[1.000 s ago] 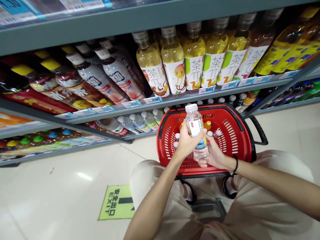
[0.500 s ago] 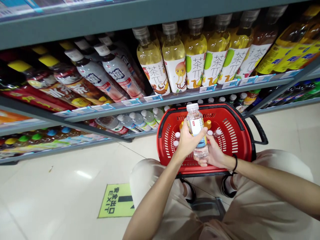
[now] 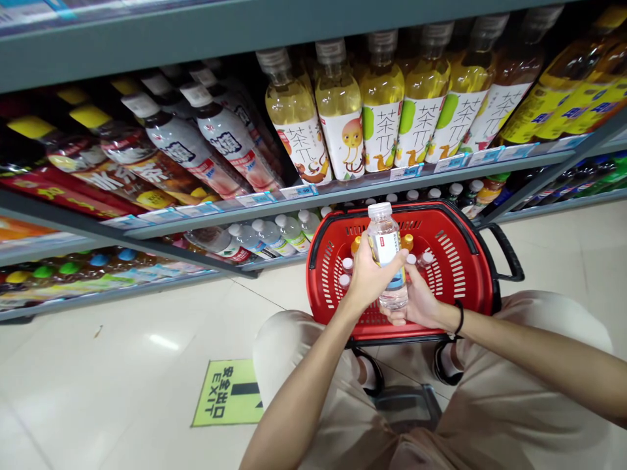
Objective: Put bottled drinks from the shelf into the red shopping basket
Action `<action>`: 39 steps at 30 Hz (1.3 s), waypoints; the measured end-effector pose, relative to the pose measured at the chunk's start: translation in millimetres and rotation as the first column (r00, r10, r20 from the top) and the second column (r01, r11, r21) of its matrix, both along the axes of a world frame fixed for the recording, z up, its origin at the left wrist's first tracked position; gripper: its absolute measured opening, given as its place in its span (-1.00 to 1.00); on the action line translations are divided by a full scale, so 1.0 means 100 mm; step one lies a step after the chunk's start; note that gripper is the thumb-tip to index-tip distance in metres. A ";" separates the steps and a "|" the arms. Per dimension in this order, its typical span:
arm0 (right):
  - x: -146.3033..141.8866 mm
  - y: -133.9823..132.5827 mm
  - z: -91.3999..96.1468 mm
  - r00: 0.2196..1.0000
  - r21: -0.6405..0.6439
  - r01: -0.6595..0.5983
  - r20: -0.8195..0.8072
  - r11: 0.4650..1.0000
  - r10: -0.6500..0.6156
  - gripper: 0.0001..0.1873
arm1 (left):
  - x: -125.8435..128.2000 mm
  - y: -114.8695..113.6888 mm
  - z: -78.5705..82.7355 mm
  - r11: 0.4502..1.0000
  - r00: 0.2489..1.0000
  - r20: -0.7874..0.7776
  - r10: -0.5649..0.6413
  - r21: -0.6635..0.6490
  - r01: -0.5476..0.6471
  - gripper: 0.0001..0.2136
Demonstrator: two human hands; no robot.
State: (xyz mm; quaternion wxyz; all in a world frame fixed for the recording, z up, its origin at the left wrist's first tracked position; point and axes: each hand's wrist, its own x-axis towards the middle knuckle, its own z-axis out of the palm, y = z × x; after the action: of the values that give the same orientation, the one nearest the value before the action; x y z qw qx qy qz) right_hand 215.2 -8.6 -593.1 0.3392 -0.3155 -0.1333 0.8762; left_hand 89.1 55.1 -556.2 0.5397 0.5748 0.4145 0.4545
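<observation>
Both my hands hold one clear water bottle (image 3: 385, 243) with a white cap and a white label, upright above a red shopping basket (image 3: 460, 261). My left hand (image 3: 368, 277) wraps round the bottle's middle from the left. My right hand (image 3: 420, 299) cups its lower part from the right, a black band on that wrist. Inside the basket stand several more bottles, white caps (image 3: 347, 264) and orange caps (image 3: 407, 241) showing past my hands.
Grey store shelves (image 3: 337, 190) run across the top, packed with yellow tea bottles (image 3: 339, 111), grey-labelled bottles (image 3: 220, 137) and red-labelled ones. Small water bottles (image 3: 274, 235) fill the shelf below. A green EXIT sticker (image 3: 228, 393) lies on the pale floor by my knees.
Hardly anything differs: the bottle and both hands stay in place over the basket, and the view has shifted very slightly.
</observation>
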 end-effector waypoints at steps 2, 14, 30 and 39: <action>0.00 0.00 0.00 1.000 -0.011 0.002 -0.002 1.000 -0.002 -0.19 | 0.00 0.00 -0.01 1.000 1.000 -0.010 -0.003 0.008 0.003 -0.49; 0.01 0.00 0.03 1.000 -0.021 -0.021 0.007 1.000 0.021 -0.22 | -0.01 0.02 0.01 1.000 1.000 -0.013 0.018 -0.021 -0.019 -0.50; -0.03 0.01 0.10 0.998 0.031 -0.003 0.058 1.000 0.001 -0.21 | -0.01 0.04 0.06 0.995 0.996 0.085 0.013 -0.100 -0.004 -0.53; -0.01 0.01 0.10 0.998 0.032 -0.015 0.059 0.999 0.013 -0.21 | -0.02 0.02 0.05 0.995 0.997 0.082 0.014 -0.102 -0.005 -0.50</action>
State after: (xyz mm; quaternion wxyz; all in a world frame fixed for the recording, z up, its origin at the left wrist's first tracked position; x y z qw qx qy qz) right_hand 213.8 -7.9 -582.6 0.3343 -0.3345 -0.1596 0.8665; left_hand 87.3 57.4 -551.3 0.5827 0.5254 0.4172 0.4587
